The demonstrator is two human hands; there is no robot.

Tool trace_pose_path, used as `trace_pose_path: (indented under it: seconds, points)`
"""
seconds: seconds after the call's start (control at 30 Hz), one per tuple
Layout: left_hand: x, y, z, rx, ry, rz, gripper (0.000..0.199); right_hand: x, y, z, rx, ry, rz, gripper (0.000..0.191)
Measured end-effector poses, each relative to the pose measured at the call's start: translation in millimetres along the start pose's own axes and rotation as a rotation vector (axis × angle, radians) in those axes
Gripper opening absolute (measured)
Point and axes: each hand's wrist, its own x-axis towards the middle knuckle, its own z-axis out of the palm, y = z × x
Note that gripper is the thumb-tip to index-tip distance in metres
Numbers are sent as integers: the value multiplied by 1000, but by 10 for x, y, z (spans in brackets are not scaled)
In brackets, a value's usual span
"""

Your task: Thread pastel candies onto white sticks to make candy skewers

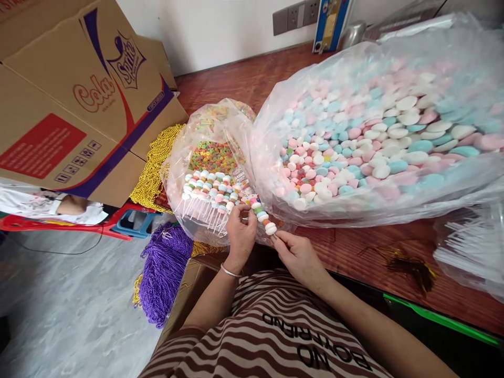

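A stick of threaded candies (262,214), white at its lower end and coloured higher up, is held between my hands. The fingers of my right hand (297,254) are pinched on the stick's lower end, just below a white candy. My left hand (241,233) is at the upper left of the same stick, its thumb and fingers pinched together; what lies between them is too small to tell. Just beyond it, a row of finished candy sticks (212,191) rests on a clear bag (177,168) of small coloured rings (212,157).
A large clear bag of pastel candies (354,142) fills the right side. White sticks (468,247) and gold ties (413,268) lie at the right. A cardboard box (79,105), gold beads (155,168) and purple beads (165,273) are at the left.
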Motion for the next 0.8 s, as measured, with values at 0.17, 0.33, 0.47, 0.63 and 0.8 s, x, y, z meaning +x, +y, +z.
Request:
trace_pose_path:
  seconds: [0.17, 0.33, 0.47, 0.63, 0.8]
  points:
    - [24, -46, -10, 7, -18, 10, 5, 37, -35, -7, 42, 4, 4, 35]
    - [-15, -95, -43, 61, -90, 96, 7, 59, -24, 11, -17, 43, -7, 37]
    - [-50, -99, -61, 25, -99, 122, 10, 42, 13, 39, -363, 140, -131, 31]
    - [-95, -35, -72, -69, -66, 46, 12, 7, 98, 44, -622, 242, -321, 37]
    - [-153, 37, -95, -369, -149, -91, 14, -37, 138, 11, -295, 241, -301, 40]
